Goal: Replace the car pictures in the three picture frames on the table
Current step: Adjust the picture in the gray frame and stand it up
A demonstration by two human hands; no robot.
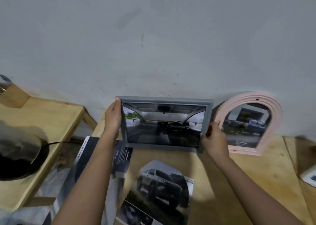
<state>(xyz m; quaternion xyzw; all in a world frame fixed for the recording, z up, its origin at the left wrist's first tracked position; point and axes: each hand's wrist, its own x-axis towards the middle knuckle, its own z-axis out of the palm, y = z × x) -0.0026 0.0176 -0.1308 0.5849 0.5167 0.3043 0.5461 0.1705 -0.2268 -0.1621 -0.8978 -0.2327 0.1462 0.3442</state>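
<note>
A grey rectangular picture frame (207, 115) stands upright against the wall at the back of the wooden table (256, 170), showing a car-interior picture. My left hand (112, 117) grips its left edge and my right hand (213, 137) grips its lower right edge. Just right of it leans a pink arched frame (227, 112) holding a picture of a dark car. A cut-out picture of a white SUV (160, 185) lies flat on the table in front of the grey frame. A white frame (309, 177) pokes in at the right edge.
Car brochures (89, 165) lie under my left forearm at the table's left side. A lower wooden side table (56, 122) to the left carries a black round object (20, 156) with a cable. A grey wall (153, 45) runs behind everything.
</note>
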